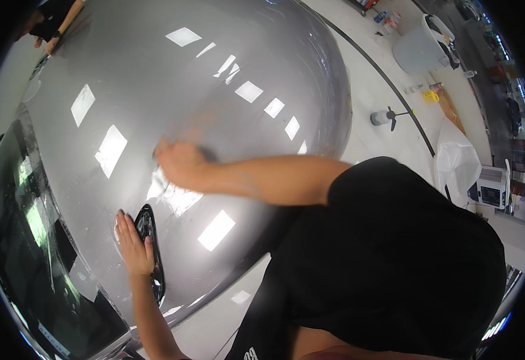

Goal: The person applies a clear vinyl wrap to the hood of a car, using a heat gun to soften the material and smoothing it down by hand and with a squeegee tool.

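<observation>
A glossy grey car hood [244,121] curves before me, with bright ceiling lights mirrored in it. My right hand [181,162] is curled and blurred low over the hood; a thin dark edge shows by its fingers, but I cannot tell what it is. Just below it, the surface [179,195] looks wrinkled, like loose clear film. Palm down, my left hand [134,252] lies flat on the hood with the thumb apart, beside a long black hood vent [156,270] that it partly covers. Left of that hand is the dark windshield [28,252], with wet streaks.
A co-worker's hand [53,45] rests at the hood's far edge. On the floor stand a pump sprayer [381,118] and a grey bin [417,49], with a black strip [370,58] curving past. Clear plastic sheeting [456,157] hangs near a white appliance [492,186].
</observation>
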`<state>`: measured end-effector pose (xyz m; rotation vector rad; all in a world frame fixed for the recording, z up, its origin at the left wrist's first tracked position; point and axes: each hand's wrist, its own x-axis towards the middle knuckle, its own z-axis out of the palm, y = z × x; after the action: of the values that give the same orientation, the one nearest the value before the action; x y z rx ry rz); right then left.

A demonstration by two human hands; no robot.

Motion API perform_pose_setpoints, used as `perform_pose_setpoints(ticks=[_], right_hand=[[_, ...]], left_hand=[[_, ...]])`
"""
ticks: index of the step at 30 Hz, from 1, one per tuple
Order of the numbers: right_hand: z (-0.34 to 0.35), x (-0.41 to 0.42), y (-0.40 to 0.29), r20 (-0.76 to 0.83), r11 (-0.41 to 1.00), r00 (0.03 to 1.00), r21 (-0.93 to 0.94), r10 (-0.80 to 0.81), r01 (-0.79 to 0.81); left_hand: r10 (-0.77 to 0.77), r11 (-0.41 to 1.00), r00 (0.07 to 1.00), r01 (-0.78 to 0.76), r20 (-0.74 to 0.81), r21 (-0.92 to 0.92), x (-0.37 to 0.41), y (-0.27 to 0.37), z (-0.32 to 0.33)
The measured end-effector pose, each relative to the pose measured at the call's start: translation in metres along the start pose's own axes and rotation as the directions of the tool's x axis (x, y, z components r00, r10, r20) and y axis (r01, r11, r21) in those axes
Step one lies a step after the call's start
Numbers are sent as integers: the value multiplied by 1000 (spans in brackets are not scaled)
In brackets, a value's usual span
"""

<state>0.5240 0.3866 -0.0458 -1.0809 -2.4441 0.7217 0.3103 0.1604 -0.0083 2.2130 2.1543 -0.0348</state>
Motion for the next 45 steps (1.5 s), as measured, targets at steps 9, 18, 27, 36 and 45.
perform_pose_setpoints(ticks=[9,18,27,36,45], right_hand=[[21,26,-40,115,959,978,245,-175,143],[-255,87,541,-397,710,785,-354,476,-609],[-152,96,368,-211,832,943,-448,257,-327],[-2,43,29,-50,973,996,-220,-78,65],[89,-11,-138,-9,942,948,-123,-317,314]], left_hand=[[10,999,1000,-9,7,-31,-6,-10,6],[-57,996,995,62,86,-63,-2,-8,8],[-52,997,995,57,88,-53,-5,-11,9],[-34,996,999,33,-14,-80,-5,-6,-5],[-106,988,968,75,-229,-138,-20,-8,16]])
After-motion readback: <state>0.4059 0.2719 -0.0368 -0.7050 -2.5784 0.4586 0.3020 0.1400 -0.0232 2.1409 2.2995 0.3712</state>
